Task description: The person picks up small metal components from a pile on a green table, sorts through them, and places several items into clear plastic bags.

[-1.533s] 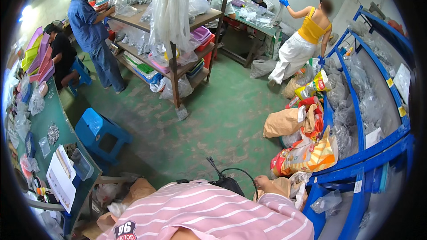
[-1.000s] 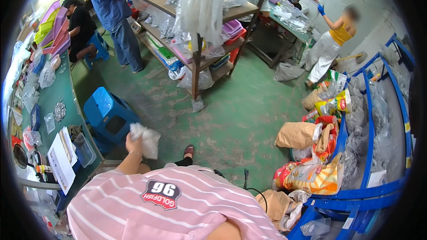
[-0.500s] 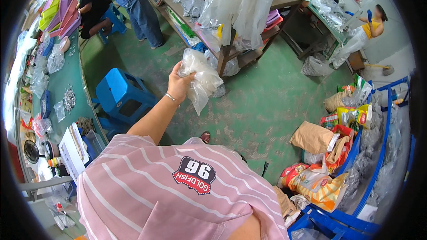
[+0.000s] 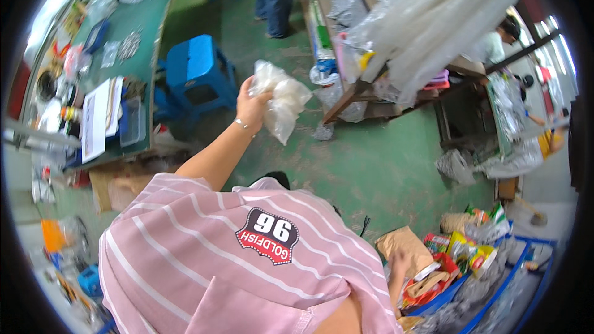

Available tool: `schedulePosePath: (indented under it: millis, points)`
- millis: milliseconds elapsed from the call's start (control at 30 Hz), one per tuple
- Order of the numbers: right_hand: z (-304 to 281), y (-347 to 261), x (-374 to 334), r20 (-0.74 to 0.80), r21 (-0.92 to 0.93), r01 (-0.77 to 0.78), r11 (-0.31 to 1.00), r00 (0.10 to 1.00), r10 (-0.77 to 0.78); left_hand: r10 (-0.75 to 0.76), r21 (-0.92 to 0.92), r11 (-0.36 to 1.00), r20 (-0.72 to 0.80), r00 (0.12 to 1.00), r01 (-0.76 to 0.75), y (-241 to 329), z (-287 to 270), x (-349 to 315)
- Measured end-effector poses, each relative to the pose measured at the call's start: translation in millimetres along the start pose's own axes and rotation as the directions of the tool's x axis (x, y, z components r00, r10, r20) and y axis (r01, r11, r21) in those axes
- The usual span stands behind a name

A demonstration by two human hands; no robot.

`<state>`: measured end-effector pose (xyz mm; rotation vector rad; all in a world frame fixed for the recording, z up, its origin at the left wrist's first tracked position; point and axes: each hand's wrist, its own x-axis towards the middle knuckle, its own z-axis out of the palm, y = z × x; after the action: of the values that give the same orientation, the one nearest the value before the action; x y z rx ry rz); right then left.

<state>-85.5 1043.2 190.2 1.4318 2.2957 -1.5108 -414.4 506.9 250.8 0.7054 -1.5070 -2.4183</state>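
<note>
My left hand (image 4: pixel 252 105) is closed around a crumpled bunch of clear plastic bags (image 4: pixel 281 100), held out over the floor at about mid-picture. A bracelet sits on that wrist. Lower right, my right hand (image 4: pixel 400 263) shows beside my striped shirt. It overlaps the lower edge of a brown paper sack (image 4: pixel 403 246); its fingers are blurred, and whether they grip the sack is hidden. Red and yellow printed packages (image 4: pixel 473 252) lie just right of the sack.
Left of my arm are a blue plastic stool (image 4: pixel 192 65) and a green-topped workbench (image 4: pixel 139 18) with small metal parts. Ahead, plastic sheeting (image 4: pixel 427 31) hangs from a wooden rack (image 4: pixel 359 96). Blue-framed bins (image 4: pixel 489 309) stand lower right. A person in jeans (image 4: pixel 274 0) stands beyond.
My view has turned, shifting the surroundings across the picture. My right hand has come into sight at the brown paper sack. My left hand still grips the plastic bags.
</note>
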Motion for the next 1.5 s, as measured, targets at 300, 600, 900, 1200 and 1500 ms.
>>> schedulePosePath:
  millis: [300,600,900,1200,1500]
  points:
    - [300.2,-380.0,-96.8,0.817,0.203,0.931,0.305,0.011,-0.576,0.139,0.171,0.972,0.128,0.982,-0.160,-3.5,6.2,21.4]
    - [506.3,-413.2,-109.6,0.728,0.190,0.917,0.351,0.108,-0.677,-0.205,0.094,0.979,0.425,0.881,0.182,83.1,-26.5,117.6]
    - [586.9,-489.4,-47.6,0.471,0.088,0.919,0.384,0.301,-0.829,0.166,0.601,0.691,0.410,0.897,-0.402,115.4,-82.2,227.2]
    - [623.0,-575.1,57.7,0.293,-0.039,0.882,0.469,0.459,-0.839,-0.372,0.387,0.865,0.066,0.926,0.320,116.2,-140.8,279.2]
    - [636.1,-587.0,123.7,0.339,0.086,0.815,0.572,0.516,-0.787,-0.410,0.319,0.847,-0.115,0.905,0.425,122.4,-163.5,326.7]
